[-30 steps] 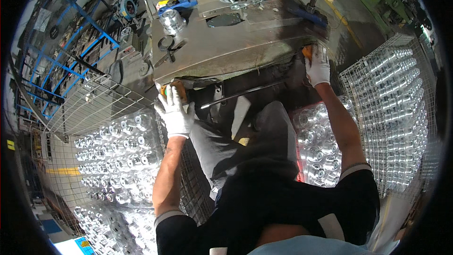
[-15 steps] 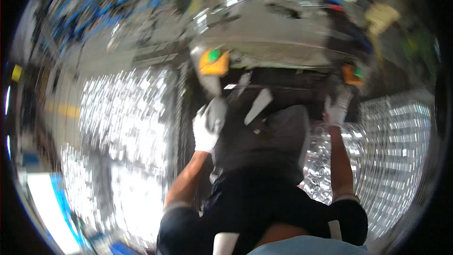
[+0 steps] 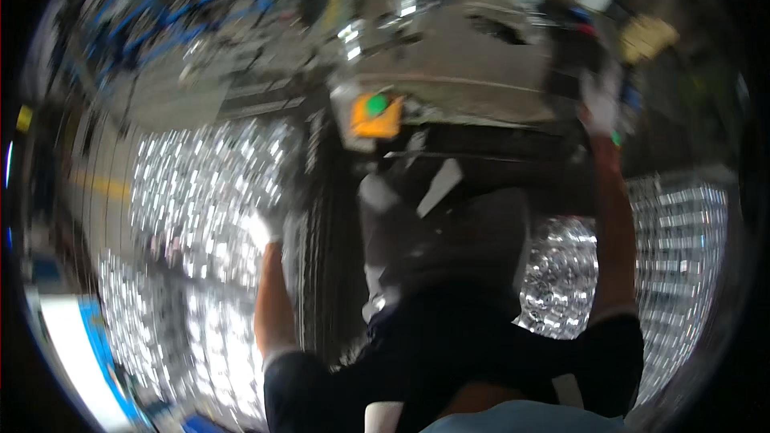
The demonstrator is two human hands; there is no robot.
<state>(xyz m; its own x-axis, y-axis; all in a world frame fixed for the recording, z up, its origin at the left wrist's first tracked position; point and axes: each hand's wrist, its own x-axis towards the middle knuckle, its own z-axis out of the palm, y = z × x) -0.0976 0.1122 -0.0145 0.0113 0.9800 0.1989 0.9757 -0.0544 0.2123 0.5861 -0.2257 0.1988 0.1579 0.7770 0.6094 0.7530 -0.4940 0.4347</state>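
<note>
My left hand [image 3: 261,229], in a white glove, is at the right side of a wide array of shiny metal parts [image 3: 208,164] on the left. Glare and motion smear its fingers, so whether it touches or holds a part cannot be made out. My right hand [image 3: 601,103], also white-gloved, reaches far forward at the right end of the machine. A green button [image 3: 616,139] shows beside that wrist. The right fingers are blurred too. Ahead of me, at the machine's left, sits an orange box with a green button [image 3: 375,116].
A dark machine bed [image 3: 497,144] spans the front, with a grey pointed plate [image 3: 441,186] before it. More shiny round parts [image 3: 559,277] lie at my right, beside stacked shiny parts [image 3: 680,273]. Blue metal frames [image 3: 200,12] stand far left, a yellow object [image 3: 648,38] far right.
My left hand has moved left from beside my leg to the shiny parts. My right hand has gone forward, up past the right-hand button box. The view has shifted slightly.
</note>
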